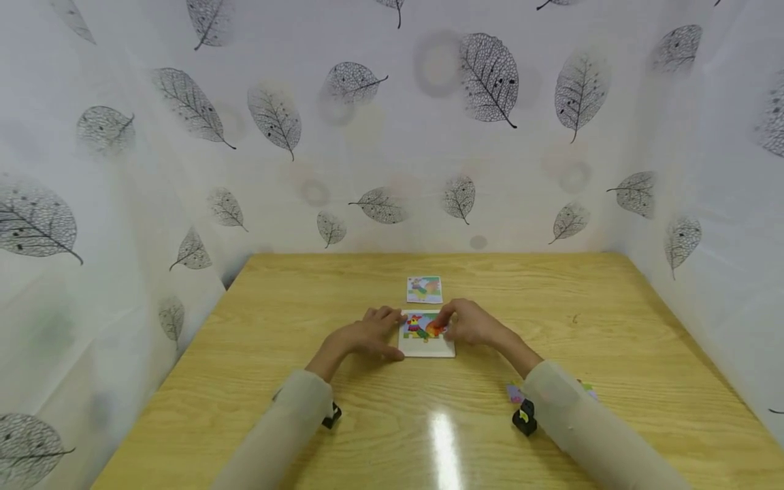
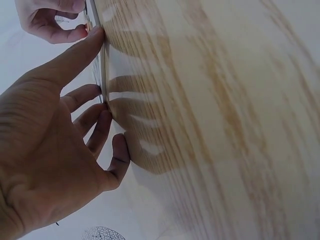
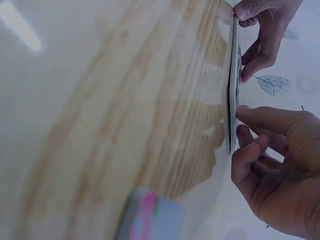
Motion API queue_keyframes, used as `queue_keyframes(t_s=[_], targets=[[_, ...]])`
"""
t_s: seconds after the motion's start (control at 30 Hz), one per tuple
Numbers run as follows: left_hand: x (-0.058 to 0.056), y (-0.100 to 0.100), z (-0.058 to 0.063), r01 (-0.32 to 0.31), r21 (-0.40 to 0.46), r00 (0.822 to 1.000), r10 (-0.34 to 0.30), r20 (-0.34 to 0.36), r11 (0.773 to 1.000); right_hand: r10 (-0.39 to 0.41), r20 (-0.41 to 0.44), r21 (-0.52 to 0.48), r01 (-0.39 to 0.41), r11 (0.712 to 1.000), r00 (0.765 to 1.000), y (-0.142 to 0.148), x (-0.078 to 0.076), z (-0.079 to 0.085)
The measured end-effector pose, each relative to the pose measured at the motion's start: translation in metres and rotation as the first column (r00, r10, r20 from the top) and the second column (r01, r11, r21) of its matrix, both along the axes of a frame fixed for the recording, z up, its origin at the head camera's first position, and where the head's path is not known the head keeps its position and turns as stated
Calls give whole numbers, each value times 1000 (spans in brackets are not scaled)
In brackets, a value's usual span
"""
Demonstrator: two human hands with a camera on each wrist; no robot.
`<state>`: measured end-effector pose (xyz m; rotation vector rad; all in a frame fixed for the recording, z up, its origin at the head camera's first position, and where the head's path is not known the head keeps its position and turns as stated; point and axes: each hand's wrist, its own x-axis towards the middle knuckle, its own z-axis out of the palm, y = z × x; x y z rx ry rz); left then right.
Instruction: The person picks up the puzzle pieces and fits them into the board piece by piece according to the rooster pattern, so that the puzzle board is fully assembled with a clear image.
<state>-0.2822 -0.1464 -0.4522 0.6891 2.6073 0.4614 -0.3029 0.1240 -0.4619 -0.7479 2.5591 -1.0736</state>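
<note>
A white puzzle board (image 1: 427, 348), partly covered by a colourful bird picture, lies flat on the table. My left hand (image 1: 369, 333) rests at its left side, thumb at the near corner and fingertips at the far one. In the left wrist view the thumb (image 2: 75, 57) lies nearly straight along the board edge. My right hand (image 1: 473, 322) bends over the board's right side and pinches an orange puzzle piece (image 1: 435, 329) at the bird's tail. Seen from the right wrist, that hand's thumb and curled fingers (image 3: 247, 160) meet at the board; the piece is hidden there.
Behind the board lies a card (image 1: 424, 290) with a matching bird picture. Loose puzzle pieces (image 1: 514, 393) lie beside and partly under the right forearm; one pink and blue piece (image 3: 155, 217) shows in the right wrist view. A leaf-print curtain (image 1: 392, 136) surrounds the wooden table (image 1: 294, 292).
</note>
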Motion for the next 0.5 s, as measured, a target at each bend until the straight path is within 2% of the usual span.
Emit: queue_keyframes(t_s=[0.13,0.3,0.5], targets=[[0,0,1,-1,3,1000,1,0,1000,32,32,-18,-31,999,999,5,3,4],[1,1,3,-8,2,1000,8,5,1000,92,131,-78,-82,994,987,19,9,10],[3,3,1,-25,-2,1000,25,10,1000,122,187,-150,-95,984,975,44,17,11]])
